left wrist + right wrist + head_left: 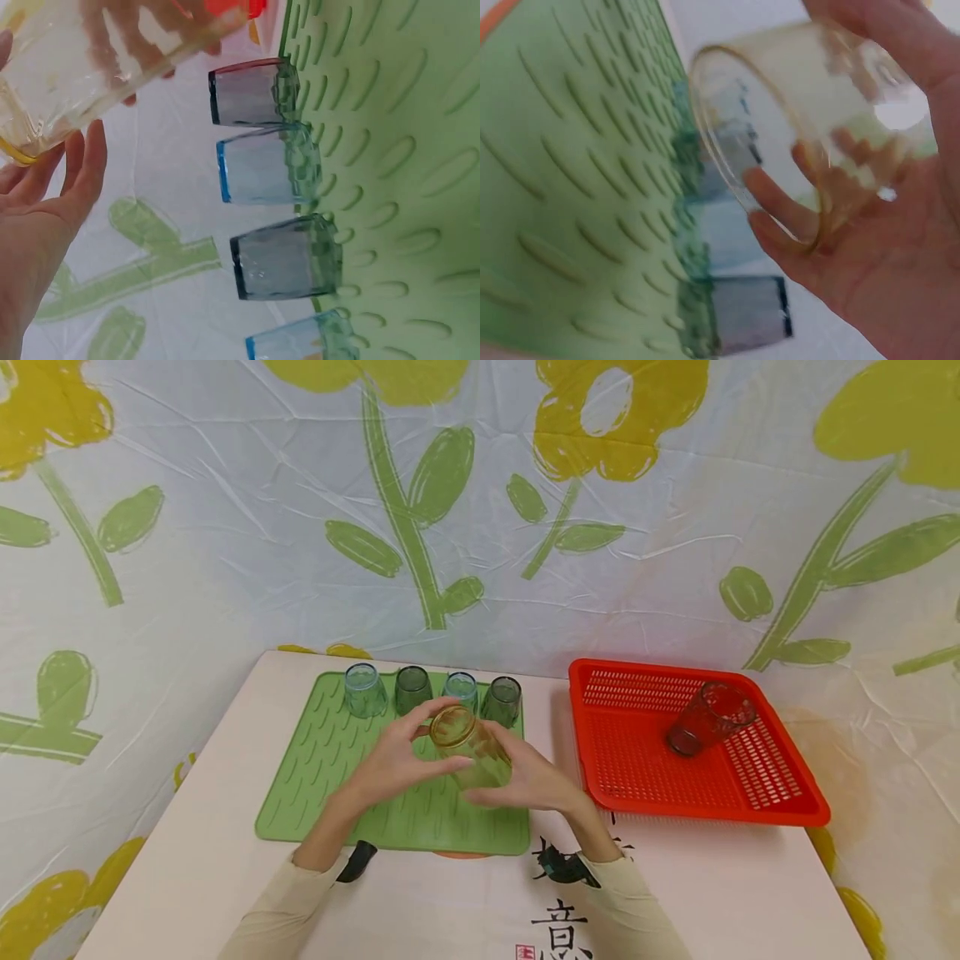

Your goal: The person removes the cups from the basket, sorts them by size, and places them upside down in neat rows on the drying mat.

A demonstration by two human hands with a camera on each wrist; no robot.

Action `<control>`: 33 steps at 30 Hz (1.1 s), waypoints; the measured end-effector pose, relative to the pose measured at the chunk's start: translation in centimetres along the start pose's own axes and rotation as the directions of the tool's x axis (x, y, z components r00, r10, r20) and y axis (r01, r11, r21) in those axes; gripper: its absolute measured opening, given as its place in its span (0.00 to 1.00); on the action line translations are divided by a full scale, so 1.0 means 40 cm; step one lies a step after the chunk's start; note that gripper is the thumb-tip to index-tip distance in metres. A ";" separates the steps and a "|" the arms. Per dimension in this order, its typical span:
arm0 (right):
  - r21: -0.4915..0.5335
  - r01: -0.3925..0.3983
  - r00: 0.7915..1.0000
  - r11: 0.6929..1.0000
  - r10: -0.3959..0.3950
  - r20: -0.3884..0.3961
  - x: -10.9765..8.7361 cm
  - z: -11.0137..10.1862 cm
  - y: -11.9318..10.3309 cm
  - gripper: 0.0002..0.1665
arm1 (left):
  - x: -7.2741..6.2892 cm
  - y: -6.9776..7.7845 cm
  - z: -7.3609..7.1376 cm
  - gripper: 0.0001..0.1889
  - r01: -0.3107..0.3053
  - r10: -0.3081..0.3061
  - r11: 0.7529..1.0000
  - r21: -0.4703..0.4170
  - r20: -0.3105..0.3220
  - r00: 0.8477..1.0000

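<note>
Both hands hold a clear amber drinking glass (487,762) over the green ridged mat (322,785). It is tilted, its wide open mouth toward the mat and its base uppermost. My left hand (401,760) has its thumb and fingers curved about the base end. The right hand (531,772) wraps the glass body from the other side, fingers showing through the amber wall in the right wrist view. Along the mat's far edge stand several glasses in a row: a blue glass (365,693), a grey glass (412,689), another blue glass (461,687) and another grey glass (502,703).
A red perforated basket (705,812) stands to the right of the mat. Inside it a dark clear glass (708,720) leans toward the right wall. The pale table (450,910) bears black written characters at the front. Flower-patterned cloth (285,527) hangs behind.
</note>
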State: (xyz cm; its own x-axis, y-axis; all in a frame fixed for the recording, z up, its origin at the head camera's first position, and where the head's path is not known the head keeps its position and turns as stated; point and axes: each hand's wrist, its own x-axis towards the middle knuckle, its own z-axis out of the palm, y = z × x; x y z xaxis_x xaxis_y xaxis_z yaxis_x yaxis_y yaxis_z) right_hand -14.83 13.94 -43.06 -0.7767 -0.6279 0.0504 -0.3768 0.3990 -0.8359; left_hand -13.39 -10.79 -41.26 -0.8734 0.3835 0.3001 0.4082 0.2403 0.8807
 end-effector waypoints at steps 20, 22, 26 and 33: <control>0.145 -0.001 0.992 0.990 0.020 -0.124 0.045 0.063 0.020 0.50 | 0.008 -0.025 -0.038 0.35 -0.038 0.036 0.998 0.056 0.037 0.999; 0.168 0.006 0.990 0.986 0.017 -0.137 0.051 0.066 0.022 0.52 | 0.001 -0.035 -0.050 0.32 -0.030 0.028 0.997 0.072 0.028 0.999; 0.212 0.011 0.986 0.977 0.026 -0.167 0.065 0.072 0.020 0.54 | -0.014 -0.059 -0.078 0.26 -0.032 0.033 0.994 0.100 -0.013 0.999; 0.252 -0.016 0.975 0.968 0.071 -0.210 0.090 0.090 0.022 0.55 | -0.039 -0.097 -0.124 0.22 -0.029 0.050 0.973 0.230 -0.086 0.995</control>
State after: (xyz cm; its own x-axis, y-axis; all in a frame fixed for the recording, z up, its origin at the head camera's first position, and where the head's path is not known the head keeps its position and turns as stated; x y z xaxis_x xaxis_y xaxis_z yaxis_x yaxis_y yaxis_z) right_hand -16.14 9.63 -45.56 -0.8899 -0.4440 0.1047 -0.2251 0.2278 -0.9473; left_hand -14.92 -16.74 -43.34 -0.8713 0.3172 0.3745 0.4838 0.4276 0.7636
